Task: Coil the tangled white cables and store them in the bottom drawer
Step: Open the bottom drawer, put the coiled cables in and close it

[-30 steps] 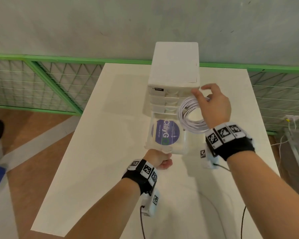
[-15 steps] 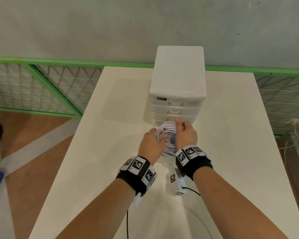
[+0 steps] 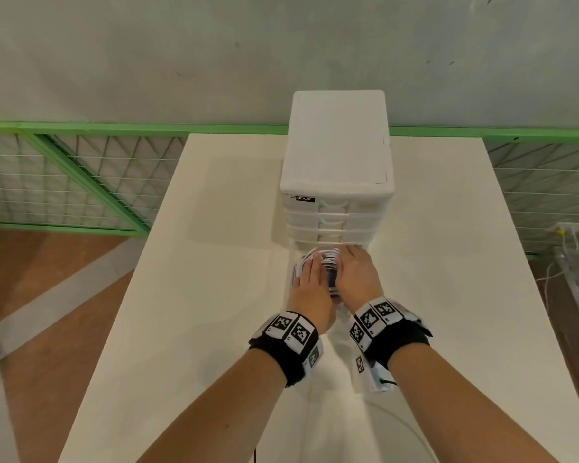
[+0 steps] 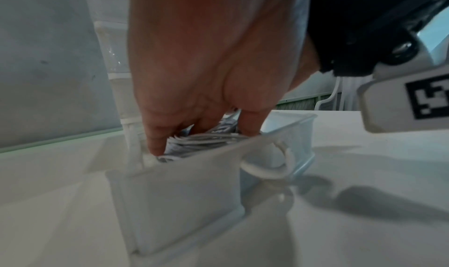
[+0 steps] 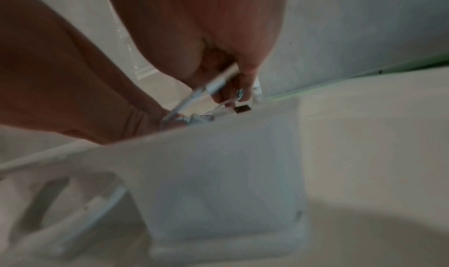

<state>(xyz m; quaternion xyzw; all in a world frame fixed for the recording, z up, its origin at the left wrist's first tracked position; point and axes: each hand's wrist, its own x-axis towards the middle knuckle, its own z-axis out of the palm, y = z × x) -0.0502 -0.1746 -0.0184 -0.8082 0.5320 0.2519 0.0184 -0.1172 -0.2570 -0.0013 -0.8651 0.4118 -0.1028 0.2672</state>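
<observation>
Head view: a white drawer unit stands at the far middle of a white table. The bottom drawer is pulled out toward the near side; the three drawers above it are closed. The coiled white cables lie inside the bottom drawer, over a purple-labelled item that is mostly hidden.

The left hand lies flat on the left part of the coil, fingers extended. In the left wrist view the fingertips press down onto the cable loops inside the drawer wall. The right hand covers the right part of the coil. In the right wrist view its fingers curl round a cable end with a white connector.

Change from one second ago: the coil was then held up beside the unit by the right hand, and the left hand gripped the drawer front. The coil is now down in the drawer under both hands.
</observation>
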